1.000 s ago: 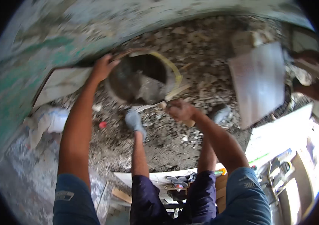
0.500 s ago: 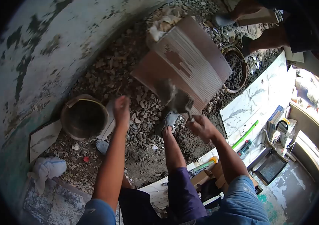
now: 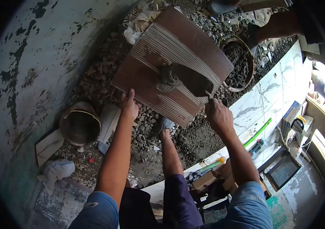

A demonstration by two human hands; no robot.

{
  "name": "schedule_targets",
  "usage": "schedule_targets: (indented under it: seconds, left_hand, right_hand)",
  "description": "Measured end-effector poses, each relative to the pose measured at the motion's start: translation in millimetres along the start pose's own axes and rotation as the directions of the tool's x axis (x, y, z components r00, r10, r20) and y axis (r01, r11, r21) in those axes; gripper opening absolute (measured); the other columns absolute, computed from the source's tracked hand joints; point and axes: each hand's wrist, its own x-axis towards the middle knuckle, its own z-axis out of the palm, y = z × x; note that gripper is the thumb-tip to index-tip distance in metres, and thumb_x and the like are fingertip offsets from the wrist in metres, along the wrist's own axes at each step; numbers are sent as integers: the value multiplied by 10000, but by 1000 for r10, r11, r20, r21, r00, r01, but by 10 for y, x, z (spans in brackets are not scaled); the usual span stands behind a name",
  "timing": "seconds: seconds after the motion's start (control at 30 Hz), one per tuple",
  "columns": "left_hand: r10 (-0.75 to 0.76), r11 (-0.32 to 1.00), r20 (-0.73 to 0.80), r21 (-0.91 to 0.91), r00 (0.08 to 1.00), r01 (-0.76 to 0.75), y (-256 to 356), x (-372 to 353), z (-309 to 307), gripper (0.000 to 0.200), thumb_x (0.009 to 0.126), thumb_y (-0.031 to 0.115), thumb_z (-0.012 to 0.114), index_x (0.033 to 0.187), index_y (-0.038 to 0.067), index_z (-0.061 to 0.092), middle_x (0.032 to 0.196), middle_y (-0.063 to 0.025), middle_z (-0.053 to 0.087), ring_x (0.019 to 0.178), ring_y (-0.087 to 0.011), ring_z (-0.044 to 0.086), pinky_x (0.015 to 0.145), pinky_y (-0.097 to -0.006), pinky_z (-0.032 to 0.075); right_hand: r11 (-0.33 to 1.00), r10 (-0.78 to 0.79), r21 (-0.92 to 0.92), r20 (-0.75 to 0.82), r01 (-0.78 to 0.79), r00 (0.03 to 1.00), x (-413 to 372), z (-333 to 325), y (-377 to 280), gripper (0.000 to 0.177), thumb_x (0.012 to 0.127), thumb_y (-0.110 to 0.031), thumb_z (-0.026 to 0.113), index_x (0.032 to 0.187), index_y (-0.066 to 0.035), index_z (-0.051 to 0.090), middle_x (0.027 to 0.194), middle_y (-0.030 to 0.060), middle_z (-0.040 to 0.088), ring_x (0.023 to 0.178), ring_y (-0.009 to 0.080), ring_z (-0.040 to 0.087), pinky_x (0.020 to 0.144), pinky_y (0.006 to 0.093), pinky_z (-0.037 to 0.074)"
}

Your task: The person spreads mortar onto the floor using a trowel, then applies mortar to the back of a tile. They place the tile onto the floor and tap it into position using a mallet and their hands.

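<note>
Tile (image 3: 185, 45), brown, stripe-ridged, is now edge-pinched by your left hand (image 3: 129, 108); right hand (image 3: 219, 116) clasps grey metal trowel (image 3: 193, 79); round pale-rimmed bucket (image 3: 234, 89) holds dark lumpy mix (image 3: 237, 63).

I see a flat brown tile (image 3: 177, 52) with pale ribbed bands, askew over grey rubble (image 3: 147, 124); a dark, mortar-smeared trowel (image 3: 193, 79) overlaps its face, blade slanting.

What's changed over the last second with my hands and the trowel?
Your left hand let go of the bucket and took hold of the near edge of the tile. Your right hand swung the trowel rightward, from the bucket to over the tile. Unchanged: the right hand's grip, and the bucket by the wall.
</note>
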Motion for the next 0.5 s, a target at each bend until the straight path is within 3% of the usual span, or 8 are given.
schedule_targets:
  seconds: [0.03, 0.07, 0.23, 0.33, 0.4, 0.47, 0.5]
  left_hand:
    - [13, 1000, 27, -9, 1000, -13, -16, 13, -6, 421, 903, 270, 657, 1252, 183, 440, 1219, -40, 534, 1075, -232, 558, 749, -421, 506]
    - [8, 1000, 27, -8, 1000, -8, -37, 25, -23, 421, 903, 270, 657, 1252, 183, 440, 1219, -40, 534, 1075, -232, 558, 749, -421, 506]
    - [26, 1000, 25, -7, 999, -26, -26, 29, 17, 490, 915, 280, 637, 1339, 195, 407, 1262, -63, 518, 1092, -252, 553, 793, -447, 510]
    - [35, 999, 40, 12, 999, -35, -37, 64, -13, 487, 922, 274, 626, 1346, 190, 403, 1294, -77, 497, 1130, -274, 532, 820, -476, 507]
    - [15, 1000, 32, 25, 999, -16, -33, 58, -22, 483, 924, 269, 622, 1347, 189, 403, 1309, -81, 485, 1155, -285, 516, 838, -496, 501]
    - [8, 999, 31, 33, 1000, -9, -16, 58, 14, 478, 927, 265, 617, 1347, 189, 403, 1323, -86, 473, 1180, -297, 499, 857, -515, 496]
    - [-8, 1000, -3, 20, 1000, 8, -21, 53, 13, 478, 928, 260, 616, 1350, 190, 401, 1340, -86, 459, 1197, -301, 485, 874, -531, 486]
  right_hand:
    - [999, -17, 33, 127, 13, 992, 134, -1, 28, 310, 956, -357, 489, 962, -55, 563, 761, 176, 635, 647, 337, 644, 581, 448, 513]
    - [998, -58, 21, 103, 56, 993, 295, 57, 78, 321, 956, -367, 494, 944, -54, 562, 668, 168, 631, 592, 335, 645, 525, 427, 515]
    - [982, -166, -65, 130, 175, 978, 936, 268, 237, 347, 967, -329, 448, 979, -13, 591, 693, 193, 638, 658, 341, 659, 558, 458, 524]
    - [978, -201, -28, 172, 209, 964, 1056, 307, 325, 358, 970, -334, 434, 1006, -17, 597, 710, 207, 638, 709, 358, 662, 574, 468, 527]
    - [985, -162, -23, 176, 168, 971, 977, 350, 343, 348, 965, -319, 437, 986, -20, 614, 743, 215, 644, 762, 377, 660, 598, 467, 533]
    - [818, -499, -215, 198, 534, 844, 847, 694, 548, 352, 951, -320, 453, 925, -22, 639, 763, 222, 648, 779, 372, 663, 618, 479, 532]
    - [897, -431, 7, 231, 442, 872, 723, 530, 522, 355, 944, -316, 462, 890, -15, 642, 734, 218, 649, 737, 366, 668, 602, 472, 533]
